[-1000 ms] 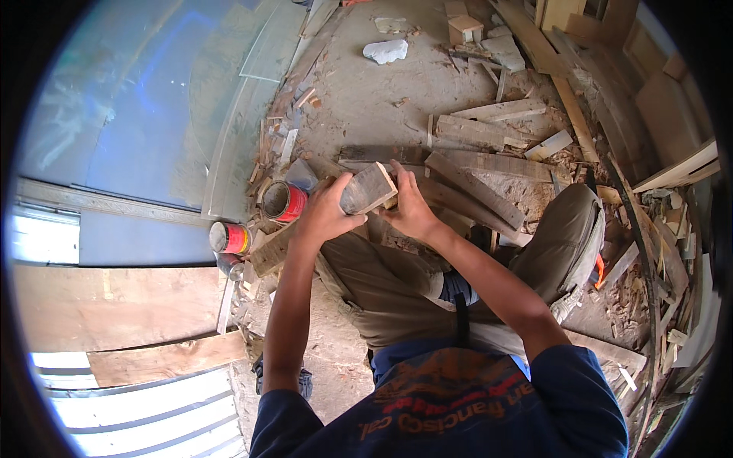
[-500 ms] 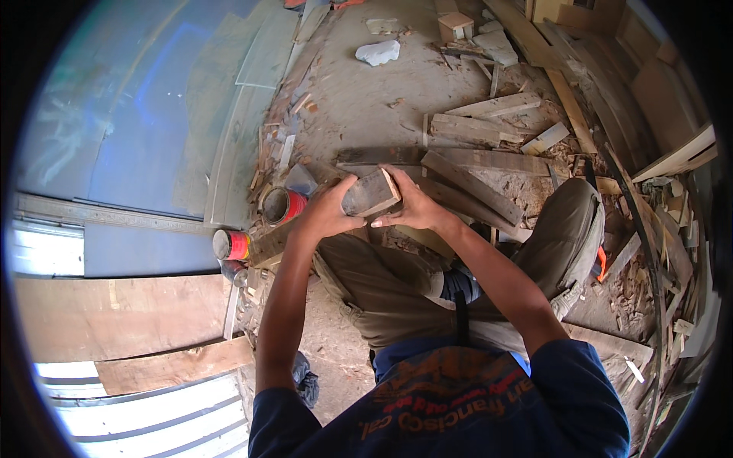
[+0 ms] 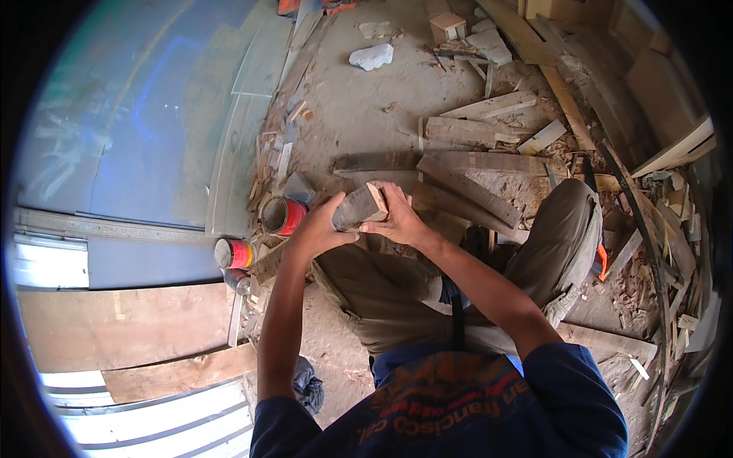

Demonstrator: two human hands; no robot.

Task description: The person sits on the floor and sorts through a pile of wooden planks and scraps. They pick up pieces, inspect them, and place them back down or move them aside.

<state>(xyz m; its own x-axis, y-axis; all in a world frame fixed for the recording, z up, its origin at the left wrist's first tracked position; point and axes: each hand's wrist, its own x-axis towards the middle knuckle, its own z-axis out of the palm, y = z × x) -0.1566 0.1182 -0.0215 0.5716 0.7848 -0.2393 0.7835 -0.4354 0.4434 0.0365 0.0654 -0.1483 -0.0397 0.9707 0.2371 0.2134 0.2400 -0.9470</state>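
A short weathered wood block point(image 3: 356, 208) with a pale cut end is held up above my lap between both hands. My left hand point(image 3: 319, 227) grips its left end, the thumb along the near side. At the pale right end, my right hand point(image 3: 398, 219) is closed round it, thumb below and fingers over the top. Just left of my left hand stands an open red can point(image 3: 282, 215). A second red and yellow can point(image 3: 234, 253), with a grey lid or base, lies nearer. Beyond the block, grey-brown planks point(image 3: 473, 191) lie crossed on the floor.
Broken boards and debris point(image 3: 489, 126) are spread ahead and to the right. A white chunk point(image 3: 372, 57) sits on the far floor. An orange-handled tool point(image 3: 602, 262) lies by my right knee. Blue-grey sheets point(image 3: 153, 122) and a wooden panel point(image 3: 126, 324) fill the left side.
Both hands have shifted slightly left with the wood block, and it has turned a little so its pale end tilts up. My grip stays on both ends.
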